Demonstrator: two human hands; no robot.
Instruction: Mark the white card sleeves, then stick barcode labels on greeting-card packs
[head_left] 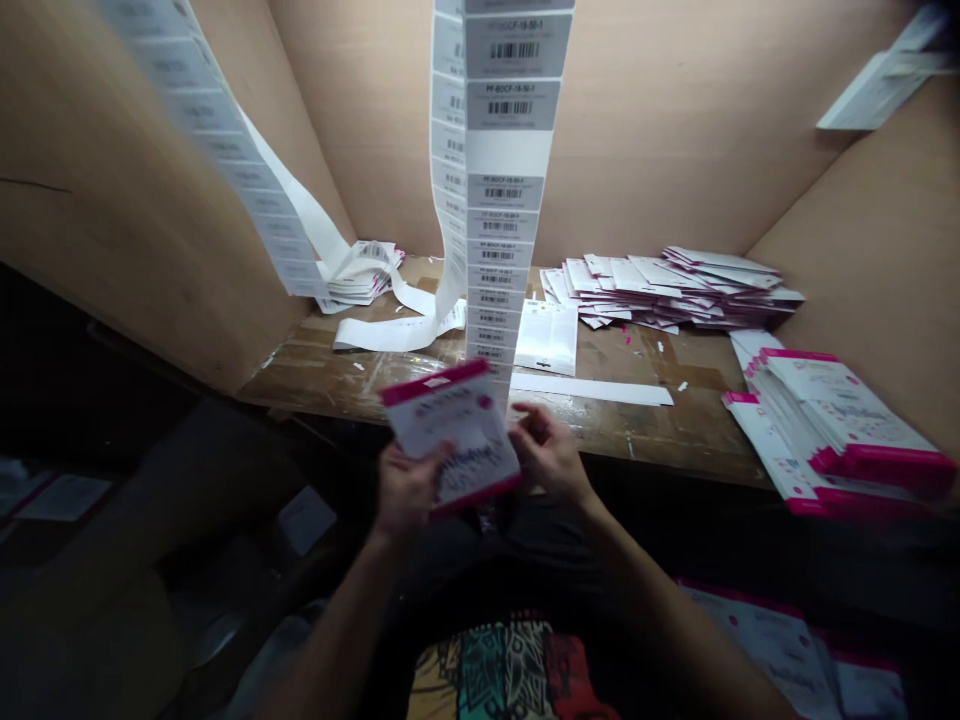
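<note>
My left hand (409,485) is closed on the lower left of a flat white packet (457,425) with pink bands along its top and bottom. The packet is tilted and somewhat blurred. At its right edge my right hand (551,455) has its fingers curled together; whether they grip the packet or a small label is hidden. Just behind the packet hangs a long strip of barcode labels (501,225), whose lower end passes out of sight behind it. One label place on the strip is blank white.
A second label strip (217,150) hangs at left, by a small packet stack (364,275). A wide packet pile (667,285) lies at the back right of the brown table (600,425). More pink-edged packets (847,410) overhang its right edge. A white paper strip (592,388) lies near the front.
</note>
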